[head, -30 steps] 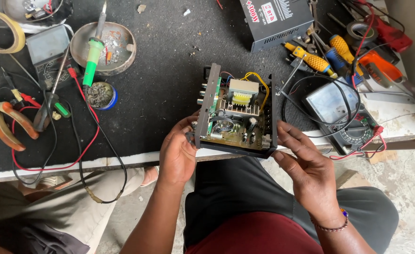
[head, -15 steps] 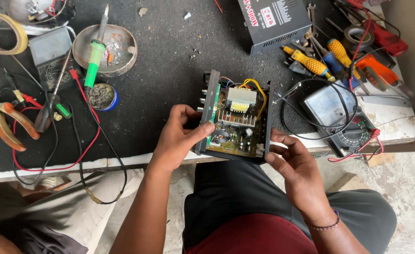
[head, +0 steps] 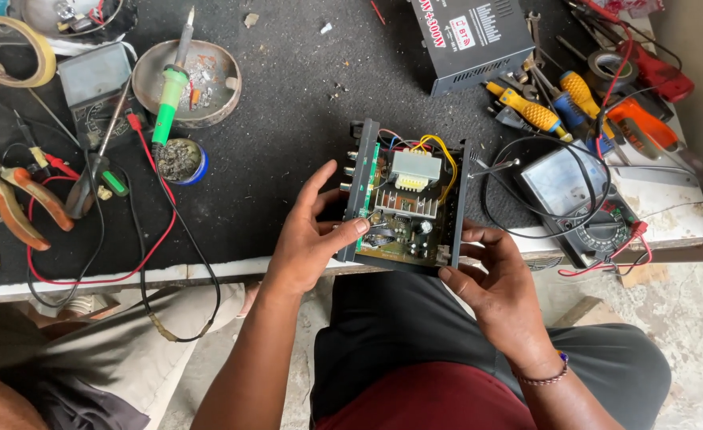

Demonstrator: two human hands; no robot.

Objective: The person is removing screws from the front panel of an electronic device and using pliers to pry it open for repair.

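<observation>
Right hand (head: 499,291) half-curled, thumb and fingertips pinching the near right corner of the open amplifier chassis (head: 406,203). Left hand (head: 308,239) cupped on its left wall, thumb pressed on the green circuit board edge, fingers spread behind. Chassis sits tilted at the bench's (head: 288,119) near edge: black metal frame, finned heatsink, one boxy transformer, yellow and red wires. Right of it, one analog multimeter (head: 562,187), two yellow-handled screwdrivers (head: 531,111). Left: green soldering iron (head: 168,95) across a round metal dish. Far: one black vented metal case (head: 475,36).
</observation>
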